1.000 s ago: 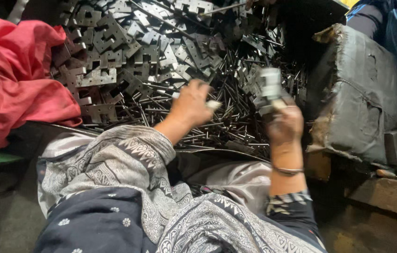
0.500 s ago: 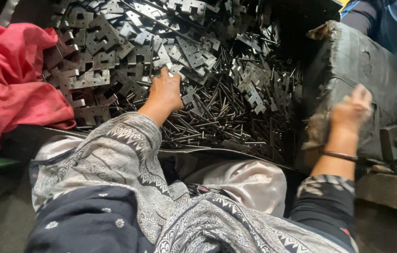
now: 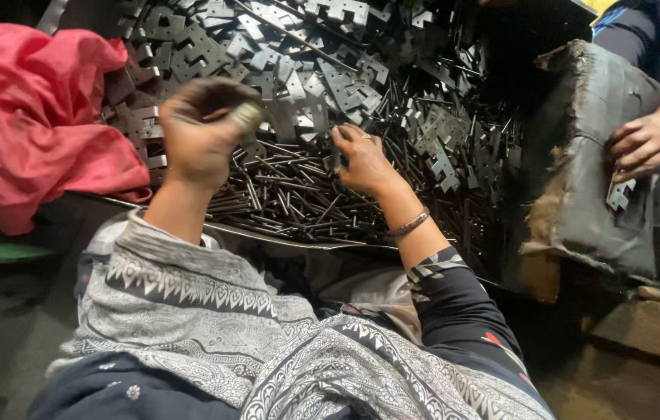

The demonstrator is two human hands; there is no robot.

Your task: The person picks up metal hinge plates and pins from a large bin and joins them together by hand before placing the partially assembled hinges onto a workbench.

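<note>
The left hand [image 3: 204, 132] is raised above a heap of dark metal parts, its fingers curled shut around a small pale piece [image 3: 247, 117] that shows at the fingertips; what kind of piece it is cannot be made out. The right hand [image 3: 363, 159] rests lower, just to the right of the left one, palm down on a pile of thin metal rods [image 3: 291, 194]. Its fingers are bent and touch the rods, but whether they pinch anything cannot be told. A thin bangle [image 3: 410, 224] sits on that wrist.

The rods lie criss-crossed directly beneath and between both hands. Beyond the hands, further from the person, stretches a spread of flat stamped metal plates [image 3: 299, 54] with notched, stepped outlines, many overlapping. More of these plates mix with rods to the right of the right hand.

To the left of the left hand lies a bunched red cloth [image 3: 30, 117], touching the edge of the metal heap. Well to the right of the right hand stands a worn grey block [image 3: 587, 171] with frayed edges. Another person's hand [image 3: 649, 144] rests against it, holding a small notched plate [image 3: 619, 194] at the fingertips.

In front, near the camera, the person's grey patterned shawl [image 3: 190, 303] covers the lap below both forearms.
</note>
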